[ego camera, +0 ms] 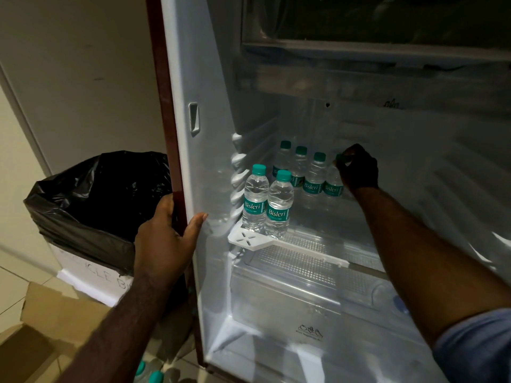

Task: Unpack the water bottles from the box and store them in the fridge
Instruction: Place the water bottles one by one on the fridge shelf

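Observation:
The fridge [210,150] stands open with a glass shelf [309,244] in its lower part. Several small water bottles with green caps and green labels stand on that shelf: two at the front left [266,203] and a row further back [307,170]. My right hand [358,168] reaches deep inside and grips the cap of the rightmost back bottle [333,181], which stands upright on the shelf. My left hand [166,233] grips the fridge's left front edge. The cardboard box [58,308] lies open on the floor at the lower left, with green-capped bottles [148,373] showing near it.
A bin lined with a black bag [94,200] stands left of the fridge against the wall. A clear crisper drawer [290,294] sits under the shelf. A dark freezer compartment [373,20] is at the top. The shelf's right half holds nothing.

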`<state>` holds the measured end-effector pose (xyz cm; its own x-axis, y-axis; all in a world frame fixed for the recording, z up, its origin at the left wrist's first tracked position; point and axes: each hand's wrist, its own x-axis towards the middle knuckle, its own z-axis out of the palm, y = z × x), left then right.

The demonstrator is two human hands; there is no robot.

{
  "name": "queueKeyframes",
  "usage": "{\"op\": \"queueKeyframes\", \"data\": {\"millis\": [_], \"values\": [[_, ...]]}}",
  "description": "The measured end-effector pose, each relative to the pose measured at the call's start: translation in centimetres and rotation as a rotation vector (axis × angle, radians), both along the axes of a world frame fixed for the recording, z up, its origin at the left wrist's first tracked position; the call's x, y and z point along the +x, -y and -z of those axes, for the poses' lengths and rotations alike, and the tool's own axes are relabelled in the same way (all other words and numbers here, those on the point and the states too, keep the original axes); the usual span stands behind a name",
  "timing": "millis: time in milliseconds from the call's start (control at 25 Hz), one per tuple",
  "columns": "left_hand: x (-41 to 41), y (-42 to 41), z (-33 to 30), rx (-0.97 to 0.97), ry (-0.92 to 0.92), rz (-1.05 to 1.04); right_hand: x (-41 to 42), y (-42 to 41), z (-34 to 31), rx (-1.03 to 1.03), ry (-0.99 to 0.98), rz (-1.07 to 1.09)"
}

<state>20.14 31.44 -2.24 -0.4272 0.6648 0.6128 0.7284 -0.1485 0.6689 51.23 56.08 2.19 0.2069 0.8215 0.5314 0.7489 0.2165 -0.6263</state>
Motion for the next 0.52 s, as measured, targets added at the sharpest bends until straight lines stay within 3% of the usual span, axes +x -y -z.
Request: {"op": "queueKeyframes", "data": {"millis": [240, 520], "values": [[0.1, 0.1, -0.1, 0.010, 0.017, 0.005, 0.1, 0.4, -0.3, -0.116, 0.003, 0.024], [-0.1, 0.0, 0.1, 0.013, 0.015, -0.010, -0.9, 5.4, -1.2, 0.053, -0.001, 0.039]]}}
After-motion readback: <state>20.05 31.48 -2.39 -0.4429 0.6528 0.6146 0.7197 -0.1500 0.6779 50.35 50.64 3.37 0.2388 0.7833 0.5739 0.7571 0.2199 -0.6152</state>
